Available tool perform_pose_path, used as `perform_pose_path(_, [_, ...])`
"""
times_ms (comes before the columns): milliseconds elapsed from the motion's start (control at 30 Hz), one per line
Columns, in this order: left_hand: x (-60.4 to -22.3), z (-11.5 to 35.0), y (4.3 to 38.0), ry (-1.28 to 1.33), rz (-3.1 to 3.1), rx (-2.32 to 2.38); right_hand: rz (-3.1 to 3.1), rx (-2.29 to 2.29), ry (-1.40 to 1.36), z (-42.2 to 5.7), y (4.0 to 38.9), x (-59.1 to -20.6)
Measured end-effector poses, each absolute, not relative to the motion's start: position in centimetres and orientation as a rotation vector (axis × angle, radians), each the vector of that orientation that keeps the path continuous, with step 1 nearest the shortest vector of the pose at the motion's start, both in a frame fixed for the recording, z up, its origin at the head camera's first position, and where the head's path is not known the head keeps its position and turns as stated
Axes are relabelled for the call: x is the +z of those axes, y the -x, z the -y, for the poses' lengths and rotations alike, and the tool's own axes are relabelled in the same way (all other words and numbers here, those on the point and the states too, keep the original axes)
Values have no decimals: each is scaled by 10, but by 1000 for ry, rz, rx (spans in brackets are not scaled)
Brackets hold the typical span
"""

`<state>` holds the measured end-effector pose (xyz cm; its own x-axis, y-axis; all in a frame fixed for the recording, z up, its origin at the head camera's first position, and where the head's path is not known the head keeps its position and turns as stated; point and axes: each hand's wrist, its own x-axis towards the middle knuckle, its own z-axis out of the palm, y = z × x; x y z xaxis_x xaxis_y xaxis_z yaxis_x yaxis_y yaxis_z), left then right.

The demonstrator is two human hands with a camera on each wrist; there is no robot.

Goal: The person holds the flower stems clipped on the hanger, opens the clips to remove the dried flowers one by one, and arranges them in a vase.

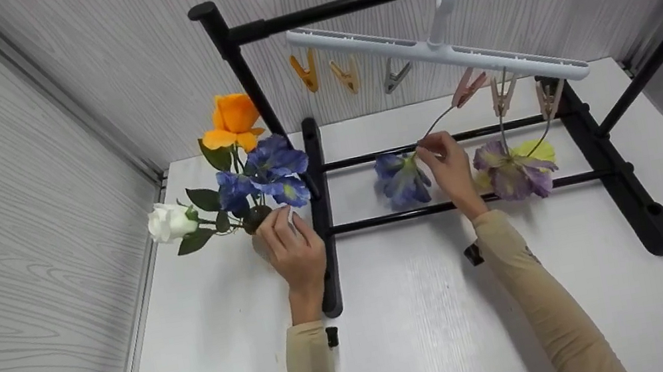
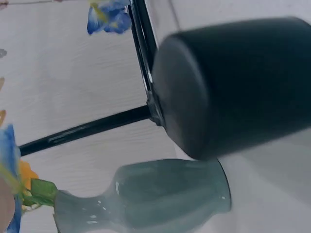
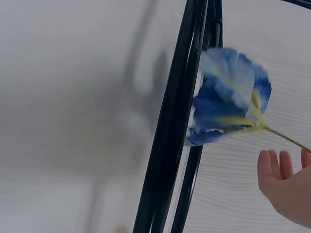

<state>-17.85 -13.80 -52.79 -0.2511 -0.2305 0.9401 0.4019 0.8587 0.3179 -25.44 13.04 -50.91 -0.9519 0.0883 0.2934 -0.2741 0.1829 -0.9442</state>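
Note:
At the mouth of a grey-green vase (image 2: 165,194), my left hand (image 1: 294,246) has bent fingers beside the flower stems; I cannot tell whether they grip a stem. In the vase stand an orange flower (image 1: 236,121), blue flowers (image 1: 276,155) and a white rose (image 1: 170,221). My right hand (image 1: 451,169) pinches the thin stem of another blue flower (image 1: 403,179), whose head points down. That stem runs up to a pink clothespin (image 1: 467,88) under the white hanger (image 1: 403,49). In the right wrist view, the blue petals (image 3: 233,92) lie just beyond my fingertips.
A black rack (image 1: 355,3) carries the hanger. Purple and yellow flowers (image 1: 514,172) hang from two pale clothespins (image 1: 501,95) at the right. An orange clothespin (image 1: 306,72), a tan one (image 1: 345,76) and a grey one (image 1: 396,75) hang at the left. Two low bars cross the rack's base.

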Motion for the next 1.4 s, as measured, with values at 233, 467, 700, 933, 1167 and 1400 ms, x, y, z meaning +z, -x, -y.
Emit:
perform_pose_path(233, [-516,114,177,279,1709,-606,2066,1979,-213,-118,240,-501])
perform_pose_path(467, [-497,79,182,411,1724,-618,1942,2075,-211,-112,238,-510])
perform_pose_path(700, [-472,47,192,491,1863,-654,1966,2028,-211,-112,234,-513])
perform_pose_path(933, [-463,25,199,530,2025,-695,2086,1901,-182,-110,226,-512])
perform_pose_path(1167, [-456,9,206,588,2108,-712,2167,1716,-151,-105,216,-498])
perform_pose_path(1400, [-447,-1,217,625,2145,-757,2192,1703,-167,-109,212,-496])
